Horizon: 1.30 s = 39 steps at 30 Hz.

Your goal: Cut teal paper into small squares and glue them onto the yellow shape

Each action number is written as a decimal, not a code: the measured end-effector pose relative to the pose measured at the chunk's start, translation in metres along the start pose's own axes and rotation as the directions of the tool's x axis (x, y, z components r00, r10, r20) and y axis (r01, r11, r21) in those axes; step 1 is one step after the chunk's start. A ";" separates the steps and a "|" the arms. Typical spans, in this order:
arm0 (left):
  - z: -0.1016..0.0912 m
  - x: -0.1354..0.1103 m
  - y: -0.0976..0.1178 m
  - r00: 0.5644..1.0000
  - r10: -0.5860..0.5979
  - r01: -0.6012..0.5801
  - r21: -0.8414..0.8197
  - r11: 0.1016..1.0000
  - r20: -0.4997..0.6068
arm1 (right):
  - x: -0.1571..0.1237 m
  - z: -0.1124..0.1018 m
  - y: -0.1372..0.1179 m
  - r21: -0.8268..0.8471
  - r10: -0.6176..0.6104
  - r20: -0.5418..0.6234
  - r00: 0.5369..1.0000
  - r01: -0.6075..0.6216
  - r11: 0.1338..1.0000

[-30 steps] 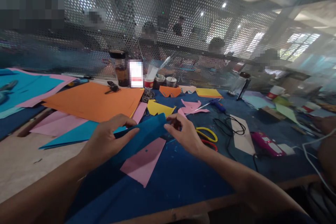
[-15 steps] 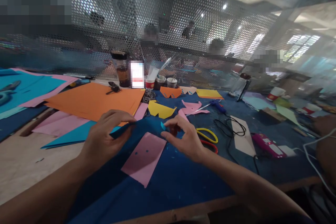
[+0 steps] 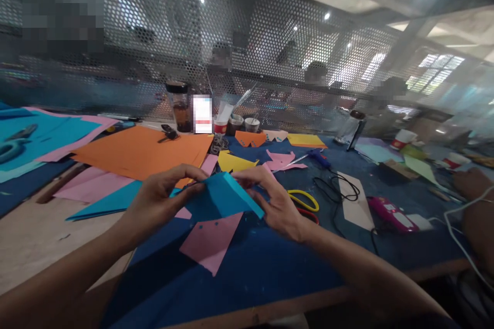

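A sheet of blue paper [image 3: 216,198] with a folded strip along its right side is held up between both hands. My left hand [image 3: 168,193] pinches its left edge, fingers on top and thumb below. At the folded strip, my right hand [image 3: 274,200] is closed on the paper, some of its fingers hidden behind it. Under the blue paper lies a pink paper piece [image 3: 211,244] with small dark square marks, its top partly covered. Scissors with yellow and red handles [image 3: 304,199] rest just beyond my right wrist.
Orange sheets [image 3: 142,154] and a yellow cutout [image 3: 236,162] lie ahead. Farther right are a blue glue gun [image 3: 319,158], its black cord [image 3: 335,189] and a magenta device [image 3: 393,214]. A drink bottle [image 3: 178,108] stands before the perforated screen [image 3: 270,46]. Another person's arm [image 3: 474,211] shows at right.
The blue paper has been turned so its broad face and folded strip show, covering the pink piece's top. My right hand has shifted its hold along the strip.
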State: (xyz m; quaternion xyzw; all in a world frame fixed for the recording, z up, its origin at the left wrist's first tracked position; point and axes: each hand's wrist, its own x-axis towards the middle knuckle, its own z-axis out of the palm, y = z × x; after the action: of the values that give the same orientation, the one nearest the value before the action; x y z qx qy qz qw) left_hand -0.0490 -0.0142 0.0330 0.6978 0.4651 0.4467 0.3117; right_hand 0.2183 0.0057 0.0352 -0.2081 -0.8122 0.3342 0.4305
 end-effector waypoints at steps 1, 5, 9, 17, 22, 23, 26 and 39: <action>0.001 0.002 0.003 0.999 -0.022 0.023 -0.023 0.999 0.047 | 0.002 -0.002 -0.005 -0.013 -0.007 0.038 0.999 0.007 1.000; 0.012 0.012 0.011 0.971 -0.063 0.090 -0.107 0.990 0.231 | 0.006 -0.008 -0.022 0.007 0.037 0.214 0.976 -0.039 0.999; 0.028 0.017 0.008 0.936 -0.079 0.204 -0.345 0.916 0.342 | 0.007 -0.008 -0.027 0.029 0.011 0.261 0.965 -0.019 0.999; 0.038 0.020 0.016 0.963 -0.144 0.218 -0.343 0.914 0.230 | 0.008 -0.007 -0.020 0.098 -0.016 0.094 0.995 0.007 0.995; 0.024 0.012 0.030 0.974 -0.175 0.208 -0.267 0.941 0.143 | 0.009 -0.016 -0.019 -0.071 0.128 0.066 0.990 -0.123 0.990; 0.022 0.009 0.033 0.971 -0.195 0.228 -0.292 0.929 0.139 | 0.009 -0.017 -0.019 -0.099 0.156 0.075 0.985 -0.148 0.984; 0.021 0.004 0.035 0.953 -0.250 0.296 -0.354 0.887 0.171 | 0.009 -0.016 -0.017 -0.135 0.224 0.112 0.968 -0.209 0.969; 0.025 -0.003 -0.003 0.913 -0.296 0.381 -0.328 0.864 0.281 | 0.007 -0.009 0.000 -0.223 0.407 0.172 0.897 -0.367 0.903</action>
State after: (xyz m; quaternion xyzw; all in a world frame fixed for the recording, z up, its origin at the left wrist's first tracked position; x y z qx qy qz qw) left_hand -0.0280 -0.0163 0.0196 0.5773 0.4489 0.3849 0.5631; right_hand 0.2222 0.0141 0.0429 -0.3679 -0.8232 0.3571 0.2438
